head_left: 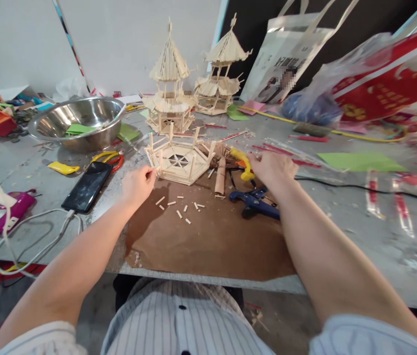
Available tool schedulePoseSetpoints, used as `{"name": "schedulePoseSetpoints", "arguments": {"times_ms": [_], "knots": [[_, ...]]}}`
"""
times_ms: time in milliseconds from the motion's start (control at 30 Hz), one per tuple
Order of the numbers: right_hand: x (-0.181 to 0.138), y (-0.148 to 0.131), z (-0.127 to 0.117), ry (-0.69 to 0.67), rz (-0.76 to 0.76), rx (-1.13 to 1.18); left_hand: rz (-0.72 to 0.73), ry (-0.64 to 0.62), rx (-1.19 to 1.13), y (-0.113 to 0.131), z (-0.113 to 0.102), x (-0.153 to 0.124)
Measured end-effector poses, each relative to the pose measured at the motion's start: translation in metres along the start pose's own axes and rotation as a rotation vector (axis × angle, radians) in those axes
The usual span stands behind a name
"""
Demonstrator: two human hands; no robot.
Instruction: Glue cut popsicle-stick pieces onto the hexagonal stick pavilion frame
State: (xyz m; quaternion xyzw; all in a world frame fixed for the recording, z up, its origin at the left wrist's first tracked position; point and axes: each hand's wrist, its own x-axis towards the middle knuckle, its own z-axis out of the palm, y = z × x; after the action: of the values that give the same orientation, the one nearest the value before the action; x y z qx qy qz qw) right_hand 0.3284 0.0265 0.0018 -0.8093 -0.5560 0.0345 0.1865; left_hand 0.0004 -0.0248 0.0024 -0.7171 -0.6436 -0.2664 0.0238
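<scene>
My left hand is closed in a pinch at the left edge of a six-sided wooden stick base with short upright posts. What its fingers hold, if anything, is too small to make out. On the other side, my right hand curls at a yellow tool that looks like a glue gun; the fingers partly hide its rear. Just below lies a blue hand tool. Several short stick pieces are scattered on the brown mat between my forearms.
Two stick pagodas stand behind the base. Left are a metal bowl, a phone with a white cable, and orange-handled scissors. A black cord, green paper and bags lie to the right.
</scene>
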Motion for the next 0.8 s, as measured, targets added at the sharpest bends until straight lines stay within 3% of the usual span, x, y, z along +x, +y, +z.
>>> {"name": "schedulePoseSetpoints", "arguments": {"times_ms": [133,267,367,500,667,800], "knots": [[-0.027,-0.031,-0.011,0.102,-0.258,0.177,0.012,-0.015,0.046,-0.003,0.009,-0.003],[-0.048,-0.066,-0.002,-0.056,-0.513,0.374,0.009,-0.005,0.066,-0.006,0.015,-0.002],[-0.056,-0.084,0.01,-0.217,-0.546,0.365,0.021,-0.016,0.069,-0.006,0.016,0.0],[-0.058,-0.094,0.021,-0.323,-0.568,0.289,0.032,-0.016,0.081,-0.007,0.017,0.001],[-0.058,-0.095,0.03,-0.386,-0.614,0.272,0.035,0.004,0.085,-0.007,0.018,0.002],[-0.059,-0.093,0.037,-0.345,-0.653,0.306,0.034,0.005,0.1,-0.006,0.018,0.002]]}}
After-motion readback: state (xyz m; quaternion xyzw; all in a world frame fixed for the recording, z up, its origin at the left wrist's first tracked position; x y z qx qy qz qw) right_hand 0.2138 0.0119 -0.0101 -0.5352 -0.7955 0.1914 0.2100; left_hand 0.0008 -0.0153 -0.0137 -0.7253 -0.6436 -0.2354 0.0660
